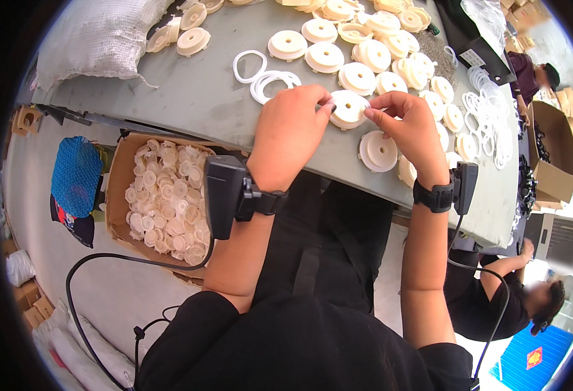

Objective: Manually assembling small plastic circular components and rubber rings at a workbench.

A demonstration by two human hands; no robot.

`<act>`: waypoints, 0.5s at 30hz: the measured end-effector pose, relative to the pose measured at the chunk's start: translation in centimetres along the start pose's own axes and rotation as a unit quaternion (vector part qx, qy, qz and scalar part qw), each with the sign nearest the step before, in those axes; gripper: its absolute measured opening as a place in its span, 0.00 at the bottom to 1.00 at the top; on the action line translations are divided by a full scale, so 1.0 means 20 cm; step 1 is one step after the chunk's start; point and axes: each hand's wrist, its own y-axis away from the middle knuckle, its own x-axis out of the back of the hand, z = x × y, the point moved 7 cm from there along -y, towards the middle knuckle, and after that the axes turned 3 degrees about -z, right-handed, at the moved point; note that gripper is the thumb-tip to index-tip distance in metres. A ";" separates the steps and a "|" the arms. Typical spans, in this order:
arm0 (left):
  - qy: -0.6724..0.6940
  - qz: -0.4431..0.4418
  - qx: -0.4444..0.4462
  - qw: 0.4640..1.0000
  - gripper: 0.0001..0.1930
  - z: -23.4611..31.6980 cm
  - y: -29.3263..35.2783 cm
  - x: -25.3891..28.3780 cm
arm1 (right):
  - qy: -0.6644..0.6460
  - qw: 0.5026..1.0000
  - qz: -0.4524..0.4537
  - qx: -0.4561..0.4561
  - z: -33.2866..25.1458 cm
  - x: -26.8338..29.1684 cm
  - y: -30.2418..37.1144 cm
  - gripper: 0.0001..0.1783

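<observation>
A cream round plastic part (349, 109) with a small centre hole lies near the table's front edge, between my two hands. My left hand (288, 133) has thumb and forefinger closed at its left rim. At the right rim my right hand (409, 127) grips it with bent fingers in a pinch. Whether a thin ring is also under my fingertips is too small to tell. Loose white rings (273, 85) lie just beyond my left hand, with a single white ring (250, 66) beside them. Another round part (377, 152) sits nearest me, below my right hand.
Many similar cream parts (324, 57) spread over the grey table (189, 91). More white rings (488, 124) lie at the right. A white woven sack (97, 45) rests at the far left. Below stands a carton (120, 195) of translucent caps. Co-workers (501, 287) are at the right.
</observation>
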 end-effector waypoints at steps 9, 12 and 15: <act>-0.032 0.031 0.028 0.999 0.09 -0.02 -0.03 -0.06 | 0.031 0.999 0.023 0.034 0.01 -0.01 -0.05 0.08; -0.070 0.050 0.005 0.996 0.09 -0.01 -0.04 -0.06 | 0.047 0.998 0.036 0.028 -0.01 0.00 -0.06 0.07; -0.100 0.060 -0.010 0.993 0.08 -0.01 -0.05 -0.06 | 0.070 0.996 0.045 0.016 0.01 -0.01 -0.09 0.07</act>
